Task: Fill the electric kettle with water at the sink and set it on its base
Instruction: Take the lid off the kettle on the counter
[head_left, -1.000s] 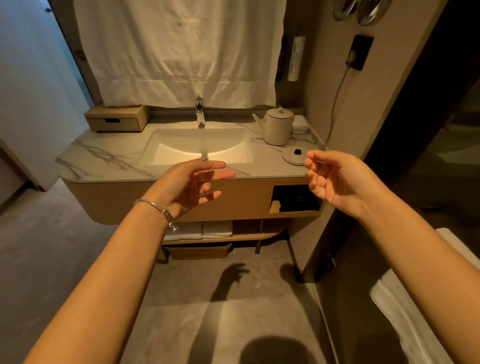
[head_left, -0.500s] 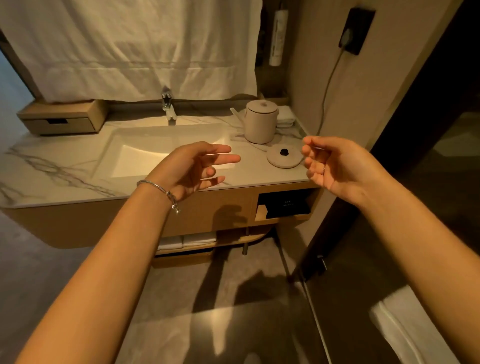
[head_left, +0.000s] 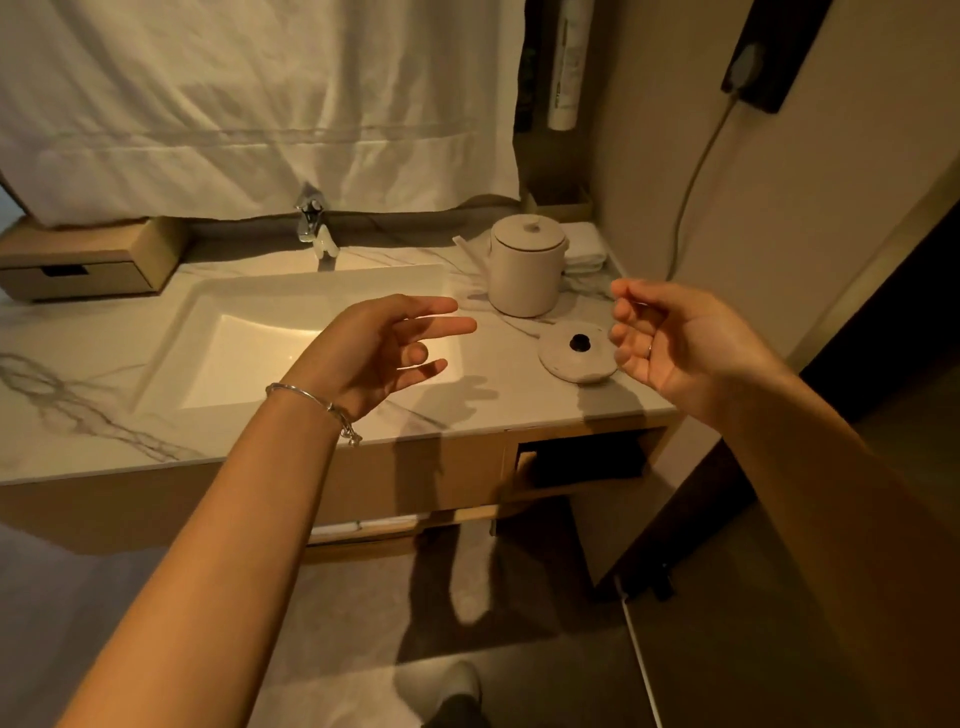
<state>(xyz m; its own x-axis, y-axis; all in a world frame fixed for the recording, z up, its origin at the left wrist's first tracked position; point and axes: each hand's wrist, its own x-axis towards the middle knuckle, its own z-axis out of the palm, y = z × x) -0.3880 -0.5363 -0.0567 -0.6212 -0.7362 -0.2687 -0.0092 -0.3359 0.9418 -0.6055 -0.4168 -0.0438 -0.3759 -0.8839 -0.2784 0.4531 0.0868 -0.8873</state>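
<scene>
Head view: both hands (head_left: 384, 348) (head_left: 675, 343) empty, apart from kettle (head_left: 527, 270); base (head_left: 577, 352) bare.

Warm, dim light falls on a marble-veined desk (head_left: 78, 415) over a wooden cabinet (head_left: 426, 478). A white cloth (head_left: 260, 104) hangs behind it, a beige wall (head_left: 805, 208) stands right, and the floor (head_left: 62, 597) is grey.

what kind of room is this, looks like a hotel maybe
Most likely a hotel bathroom vanity, though that is a guess. A marble-look counter holds a built-in sink with a chrome tap. An electric kettle stands off its round base, beside folded towels.
</scene>
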